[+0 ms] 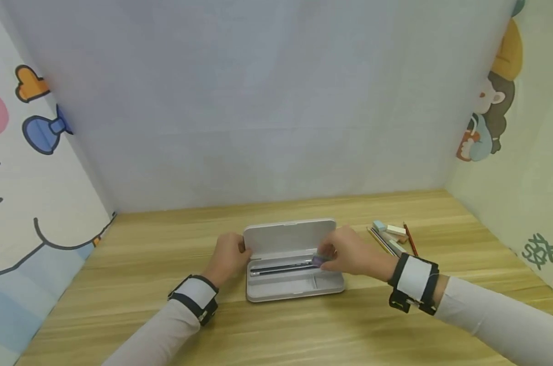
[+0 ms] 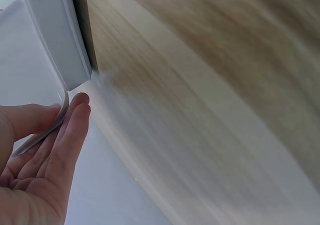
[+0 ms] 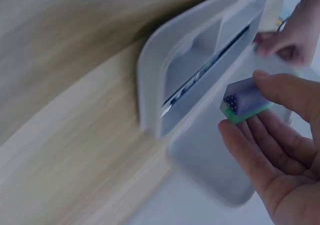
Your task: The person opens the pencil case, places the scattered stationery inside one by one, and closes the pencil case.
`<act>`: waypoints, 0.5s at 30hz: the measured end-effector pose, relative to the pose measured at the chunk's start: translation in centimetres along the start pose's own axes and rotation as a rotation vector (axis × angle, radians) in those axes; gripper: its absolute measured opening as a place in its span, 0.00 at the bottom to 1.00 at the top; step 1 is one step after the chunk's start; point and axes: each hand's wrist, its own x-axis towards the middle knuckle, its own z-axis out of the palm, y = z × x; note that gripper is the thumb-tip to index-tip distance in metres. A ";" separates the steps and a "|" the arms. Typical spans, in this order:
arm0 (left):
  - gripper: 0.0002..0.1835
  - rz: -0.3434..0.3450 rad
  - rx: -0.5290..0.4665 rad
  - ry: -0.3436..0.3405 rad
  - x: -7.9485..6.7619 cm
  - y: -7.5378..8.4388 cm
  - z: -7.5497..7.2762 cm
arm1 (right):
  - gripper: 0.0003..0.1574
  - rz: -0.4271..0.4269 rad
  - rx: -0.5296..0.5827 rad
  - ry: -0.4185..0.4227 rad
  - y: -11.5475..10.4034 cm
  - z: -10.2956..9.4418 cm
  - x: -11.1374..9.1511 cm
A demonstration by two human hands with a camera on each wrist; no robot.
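Note:
A white pencil case (image 1: 278,292) lies open on the table, its lid (image 1: 281,239) raised at the back. My left hand (image 1: 227,258) pinches the lid's left edge between thumb and fingers, which the left wrist view shows close up. Over the right part of the case, my right hand (image 1: 351,251) holds a small purple and green eraser (image 3: 247,97) with a grape-like pattern, between thumb and fingers. Dark pencils (image 1: 281,268) lie lengthwise along the rear of the case. A low divider (image 1: 315,282) marks off a small compartment at the front right.
Right of the case, a loose group holds several pencils (image 1: 380,241), a light-blue eraser (image 1: 379,225), white erasers (image 1: 396,231) and a red pencil (image 1: 411,240). A pale backdrop (image 1: 276,127) stands behind the wooden table (image 1: 166,239), with cartoon-printed panels at both sides.

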 end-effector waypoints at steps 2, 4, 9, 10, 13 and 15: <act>0.02 -0.007 0.006 -0.003 0.0 0.0 -0.1 | 0.06 -0.021 0.004 -0.027 -1.1 0.7 0.6; 0.02 -0.013 0.013 -0.007 0.0 0.0 -0.1 | 0.05 -0.037 -0.001 -0.057 -1.8 1.4 1.1; 0.02 -0.016 0.021 -0.014 0.1 0.1 -0.1 | 0.05 -0.049 -0.035 -0.105 -2.4 3.0 1.9; 0.02 -0.017 0.023 -0.016 0.1 0.1 -0.2 | 0.05 -0.046 -0.032 -0.112 -2.4 3.3 2.1; 0.02 -0.024 0.027 -0.024 0.1 0.1 -0.2 | 0.06 -0.049 -0.015 -0.121 -2.5 3.9 2.3; 0.02 -0.025 0.025 -0.028 0.0 0.0 -0.2 | 0.08 -0.058 -0.021 -0.125 -2.5 4.2 2.3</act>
